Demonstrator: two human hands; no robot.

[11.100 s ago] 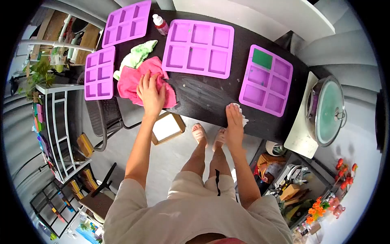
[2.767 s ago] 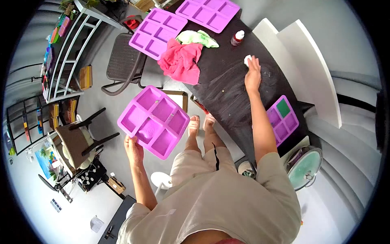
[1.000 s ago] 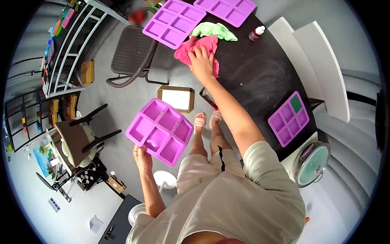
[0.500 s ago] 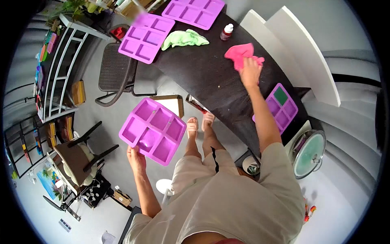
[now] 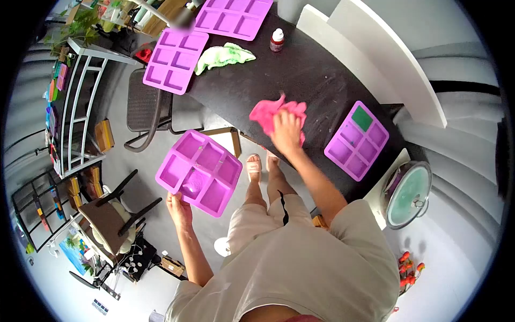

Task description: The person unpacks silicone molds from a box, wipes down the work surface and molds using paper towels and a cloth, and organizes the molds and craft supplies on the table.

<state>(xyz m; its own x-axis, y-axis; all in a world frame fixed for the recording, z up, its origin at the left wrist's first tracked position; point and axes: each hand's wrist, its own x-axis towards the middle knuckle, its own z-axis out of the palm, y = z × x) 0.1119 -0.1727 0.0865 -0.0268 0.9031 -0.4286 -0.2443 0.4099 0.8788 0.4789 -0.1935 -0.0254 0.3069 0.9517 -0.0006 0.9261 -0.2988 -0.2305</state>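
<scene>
My left hand (image 5: pixel 179 210) grips the lower left edge of a purple silicone mold (image 5: pixel 199 173) with six square cavities, held off the table over the floor. My right hand (image 5: pixel 287 131) presses a pink cloth (image 5: pixel 264 114) onto the black table (image 5: pixel 236 88), fingers bent over it. To the right lies another purple mold (image 5: pixel 343 152), with a green block (image 5: pixel 362 118) filling one cavity. A light green cloth (image 5: pixel 224 57) lies crumpled toward the far left. Next to it are two more purple molds, one at the table's left end (image 5: pixel 175 60) and one behind (image 5: pixel 232 19).
A small dark red bottle with a white cap (image 5: pixel 277 40) stands at the back of the table. White panels (image 5: pixel 370 51) rise along the far edge. A glass-lidded pot (image 5: pixel 407 196) sits at the right, and a dark chair (image 5: pixel 145 104) stands left of the table.
My right hand has dragged the pink cloth toward the table's near edge and left. My view has shifted slightly. The left hand still holds its mold in nearly the same place.
</scene>
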